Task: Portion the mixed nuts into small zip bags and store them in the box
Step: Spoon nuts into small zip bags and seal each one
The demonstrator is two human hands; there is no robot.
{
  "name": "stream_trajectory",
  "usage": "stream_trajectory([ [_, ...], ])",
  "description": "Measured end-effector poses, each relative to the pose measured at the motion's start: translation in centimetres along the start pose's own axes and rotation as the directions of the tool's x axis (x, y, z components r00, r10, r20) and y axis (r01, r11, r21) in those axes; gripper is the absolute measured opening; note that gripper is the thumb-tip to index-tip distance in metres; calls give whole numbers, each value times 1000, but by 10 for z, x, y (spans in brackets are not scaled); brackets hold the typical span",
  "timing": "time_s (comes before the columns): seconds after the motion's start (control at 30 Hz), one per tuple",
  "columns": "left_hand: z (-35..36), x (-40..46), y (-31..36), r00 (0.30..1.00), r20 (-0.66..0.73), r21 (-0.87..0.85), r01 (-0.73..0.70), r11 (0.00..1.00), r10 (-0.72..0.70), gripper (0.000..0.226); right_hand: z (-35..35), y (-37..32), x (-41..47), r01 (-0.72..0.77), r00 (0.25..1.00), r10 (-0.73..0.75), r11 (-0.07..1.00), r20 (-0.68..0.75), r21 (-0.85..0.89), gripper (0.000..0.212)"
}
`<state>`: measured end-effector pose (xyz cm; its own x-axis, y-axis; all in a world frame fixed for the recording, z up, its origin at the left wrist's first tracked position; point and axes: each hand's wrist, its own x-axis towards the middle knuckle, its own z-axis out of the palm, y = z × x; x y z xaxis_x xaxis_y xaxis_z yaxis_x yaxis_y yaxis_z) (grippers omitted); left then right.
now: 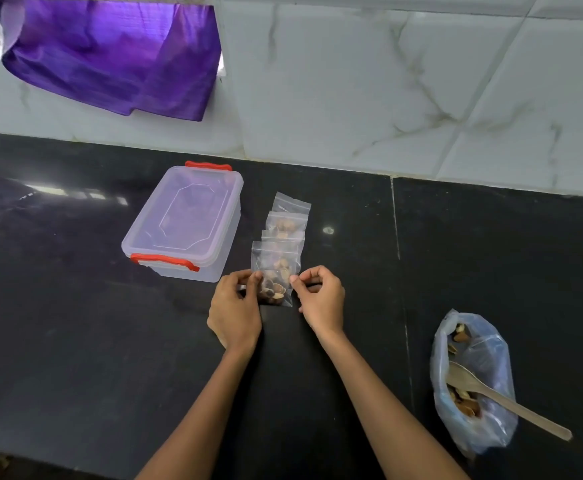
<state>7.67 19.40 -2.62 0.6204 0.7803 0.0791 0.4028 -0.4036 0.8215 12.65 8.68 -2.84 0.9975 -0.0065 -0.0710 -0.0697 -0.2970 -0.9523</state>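
On the black counter (pixel 75 341), a lidded clear box (pixel 183 221) with red clasps is noted left of a row of zip bags (pixel 285 226), the nearest nut-filled bag (pixel 274 277) being pinched at its sides by the left hand (pixel 236 311) and right hand (pixel 319 299), while a spoon (pixel 501 401) is seen resting in the bulk nut bag (pixel 475 382) at right.

Box (pixel 182 221) blocks my left, lid on. Row of filled bags (pixel 285 230) straight ahead. Nut bag (pixel 473 382) with spoon (pixel 505 400) well right; open counter (pixel 345 237) between.
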Motion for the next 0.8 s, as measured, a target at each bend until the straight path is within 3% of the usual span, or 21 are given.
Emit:
stream_trajectory([
  [0.43, -7, -3, 4, 999, -39, -101, -18, 995, 14, 22, -18, -9, -20, 25, 993, -28, 999, 112, 31, 20],
  [0.67, -12, -44, 3, 966, -29, -100, -257, 961, 255, 16, -72, -20, -96, 88, 995, -91, 994, 41, 71, 19],
  [0.8, -13, -109, 2, 913, 94, -86, -389, 917, 396, 21, -113, -12, -136, 114, 992, -113, 993, -49, 23, 18],
])
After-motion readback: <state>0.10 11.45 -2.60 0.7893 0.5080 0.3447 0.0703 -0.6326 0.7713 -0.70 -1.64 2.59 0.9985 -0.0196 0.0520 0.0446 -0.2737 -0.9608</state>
